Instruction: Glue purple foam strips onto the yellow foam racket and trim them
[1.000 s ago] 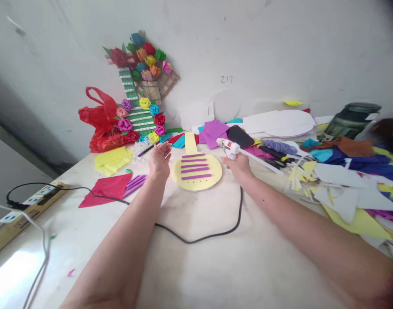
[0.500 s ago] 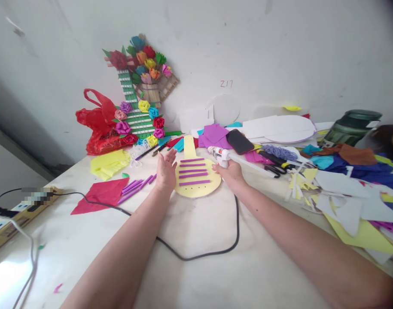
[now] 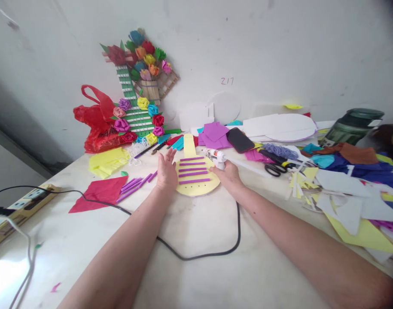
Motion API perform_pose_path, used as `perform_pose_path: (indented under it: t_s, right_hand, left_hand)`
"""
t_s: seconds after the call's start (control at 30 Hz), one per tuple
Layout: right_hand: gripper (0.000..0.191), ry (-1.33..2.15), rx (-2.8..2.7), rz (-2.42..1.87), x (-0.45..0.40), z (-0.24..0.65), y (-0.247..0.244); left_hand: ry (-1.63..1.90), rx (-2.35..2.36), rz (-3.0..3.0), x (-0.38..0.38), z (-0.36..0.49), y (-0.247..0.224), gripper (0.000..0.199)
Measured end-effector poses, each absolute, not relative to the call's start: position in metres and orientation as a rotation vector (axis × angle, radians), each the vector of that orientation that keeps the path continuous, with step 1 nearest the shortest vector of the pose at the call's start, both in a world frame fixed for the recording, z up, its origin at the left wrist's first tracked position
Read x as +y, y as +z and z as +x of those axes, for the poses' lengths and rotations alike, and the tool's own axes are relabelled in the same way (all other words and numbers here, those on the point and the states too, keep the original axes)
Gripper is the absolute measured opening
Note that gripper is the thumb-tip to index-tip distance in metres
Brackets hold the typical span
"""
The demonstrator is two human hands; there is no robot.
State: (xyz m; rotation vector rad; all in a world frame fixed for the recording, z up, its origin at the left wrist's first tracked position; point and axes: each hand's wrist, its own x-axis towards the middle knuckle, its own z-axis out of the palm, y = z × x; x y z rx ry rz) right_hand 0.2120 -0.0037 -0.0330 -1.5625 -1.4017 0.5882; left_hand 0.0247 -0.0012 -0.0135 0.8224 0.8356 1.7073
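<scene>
The glue gun [image 3: 218, 158], gripped in the right hand [image 3: 231, 177], has been brought closer to the purple strips [image 3: 193, 174]; the left hand [image 3: 166, 174] is held open, empty, opposite.

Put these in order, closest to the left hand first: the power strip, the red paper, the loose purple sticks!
1. Loose purple sticks: just left of the left hand.
2. Red paper: farther left, beside the sticks.
3. Power strip: way over left.
</scene>
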Motion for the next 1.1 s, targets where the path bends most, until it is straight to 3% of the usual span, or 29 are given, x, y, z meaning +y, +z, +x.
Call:
perform_pose_path:
  t_s: [0.23,0.33,0.47,0.63,0.9,1.1]
  right_hand:
    - [0.037,0.603,-1.431,-1.394,-0.005,0.213,-0.036]
    - [0.036,0.623,-1.388,-1.389,-0.004,0.213,-0.038]
    - [0.034,0.605,-1.369,-1.506,-0.004,0.213,-0.039]
    - [0.037,0.613,-1.407,-1.524,-0.005,0.211,-0.036]
    - [0.037,0.622,-1.440,-1.551,-0.006,0.211,-0.034]
    - [0.035,0.628,-1.440,-1.533,-0.006,0.211,-0.035]
  left_hand:
    - [1.725,0.890,0.845,0.001,0.028,-0.017,0.055]
    - [1.761,1.064,0.943,0.005,0.023,-0.017,0.043]
    - [1.600,1.315,1.626,0.007,0.009,-0.013,0.022]
    - [1.339,1.255,2.125,0.007,0.005,-0.015,0.009]
    - [1.373,1.072,1.951,0.007,0.014,-0.020,0.014]
    - [1.326,1.081,2.119,0.010,0.011,-0.025,0.007]
